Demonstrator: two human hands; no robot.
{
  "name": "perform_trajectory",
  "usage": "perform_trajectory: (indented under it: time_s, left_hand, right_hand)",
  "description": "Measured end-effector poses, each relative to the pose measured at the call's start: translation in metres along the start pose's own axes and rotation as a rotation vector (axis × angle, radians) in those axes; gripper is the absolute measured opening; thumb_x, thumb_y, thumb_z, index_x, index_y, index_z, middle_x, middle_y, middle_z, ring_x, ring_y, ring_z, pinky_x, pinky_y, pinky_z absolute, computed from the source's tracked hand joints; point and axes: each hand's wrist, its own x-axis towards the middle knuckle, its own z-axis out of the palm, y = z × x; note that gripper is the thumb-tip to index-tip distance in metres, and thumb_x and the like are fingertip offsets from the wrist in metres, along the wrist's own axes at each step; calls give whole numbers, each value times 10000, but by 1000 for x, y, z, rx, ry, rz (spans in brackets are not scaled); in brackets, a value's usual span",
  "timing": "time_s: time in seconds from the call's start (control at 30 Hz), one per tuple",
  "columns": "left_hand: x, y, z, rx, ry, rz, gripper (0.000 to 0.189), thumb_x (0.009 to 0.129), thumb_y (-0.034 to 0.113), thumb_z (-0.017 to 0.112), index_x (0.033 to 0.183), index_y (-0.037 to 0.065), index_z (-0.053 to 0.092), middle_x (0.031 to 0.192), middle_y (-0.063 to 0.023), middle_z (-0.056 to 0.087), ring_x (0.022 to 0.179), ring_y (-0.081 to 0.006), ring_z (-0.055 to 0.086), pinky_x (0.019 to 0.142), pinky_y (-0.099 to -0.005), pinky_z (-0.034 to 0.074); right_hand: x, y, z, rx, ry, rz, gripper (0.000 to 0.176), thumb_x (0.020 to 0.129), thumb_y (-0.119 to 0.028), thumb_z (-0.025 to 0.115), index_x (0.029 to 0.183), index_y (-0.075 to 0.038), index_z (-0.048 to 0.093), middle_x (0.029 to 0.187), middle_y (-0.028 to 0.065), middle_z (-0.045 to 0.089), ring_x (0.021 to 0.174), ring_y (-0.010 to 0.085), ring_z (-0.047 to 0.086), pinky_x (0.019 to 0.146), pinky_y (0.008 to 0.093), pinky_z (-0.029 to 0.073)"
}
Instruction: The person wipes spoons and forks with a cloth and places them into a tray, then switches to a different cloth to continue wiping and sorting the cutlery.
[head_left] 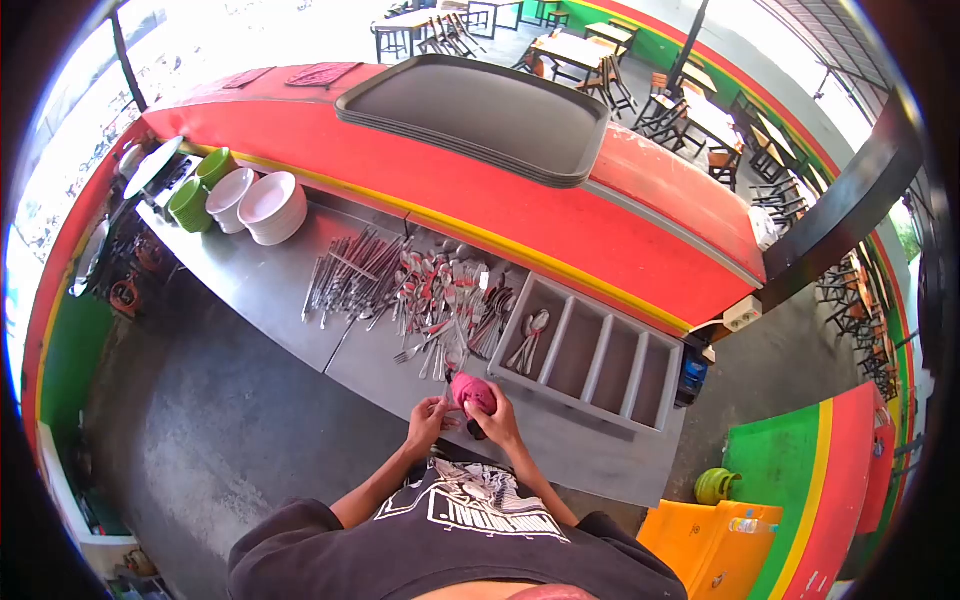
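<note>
In the head view, my right hand (498,418) is closed around a bunched pink cloth (473,392) at the counter's near edge. Close beside it, my left hand (428,420) has its fingers pinched on what looks like a spoon (454,354), its bowl pointing away from me; the cloth and fingers hide part of it. Just beyond my hands lies a loose heap of spoons and forks (440,290). More cutlery with long thin handles (350,270) is piled to its left. A grey cutlery tray (585,395) stands on the right, with a few spoons (530,340) in its leftmost compartment.
White bowls (272,210) and green bowls (190,205) are stacked at the steel counter's (400,385) left end. Dark serving trays (480,115) rest on the red ledge (660,235) behind. A power socket (742,314) is at the right, and an orange cabinet (700,545) stands lower right.
</note>
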Motion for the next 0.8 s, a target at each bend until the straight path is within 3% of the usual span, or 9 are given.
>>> perform_trajectory:
  time_s: [0.13,0.23,0.27,0.37,0.53,0.67,0.8]
  left_hand:
    - [-15,-16,16,119,53,95,311,1026,233,534,1168,-42,555,986,-131,717,697,-189,697,634,-283,550]
    - [-34,-17,42,160,18,172,313,1025,215,532,1171,-60,572,965,-137,716,675,-183,690,610,-279,550]
    - [-35,-21,45,198,15,159,305,1029,231,525,1197,-15,587,944,-109,730,692,-146,688,573,-241,485]
    - [-48,-19,58,196,-42,232,283,1031,198,521,1193,-22,593,927,-109,732,693,-139,684,562,-243,485]
    - [-57,-41,69,205,-94,297,278,1026,172,533,1180,-47,606,891,-131,721,671,-160,687,604,-272,561]
    - [-91,-41,93,343,-159,259,284,1018,180,551,1172,-41,639,879,-109,730,673,-140,687,621,-257,552]
    - [-102,-48,123,408,-271,285,270,1012,142,541,1184,-34,654,874,-86,741,639,-116,666,624,-259,543]
  right_hand:
    - [-18,-16,-20,-22,-140,-37,591,802,-314,767,1291,-44,572,1153,148,658,1052,205,636,929,335,487]
    - [-28,-18,-33,-24,-181,-41,558,795,-321,775,1241,-33,601,1149,145,663,1048,196,635,925,336,489]
    - [-31,-16,-36,-31,-147,-28,546,789,-324,781,1217,-32,611,1130,145,666,1035,206,641,914,342,493]
    - [-38,-20,-43,-96,-35,-59,515,767,-330,801,1148,-27,635,1067,145,673,986,244,659,880,360,507]
    - [-61,-14,-60,-201,81,-172,471,733,-307,827,1064,-20,654,981,150,667,910,317,663,821,392,519]
    - [-84,-26,-90,-268,132,-140,432,722,-285,832,1023,-23,667,976,148,668,896,311,662,804,391,518]
    - [-92,-30,-121,-230,333,-141,426,719,-283,829,1013,-25,660,955,148,652,871,307,657,775,390,513]
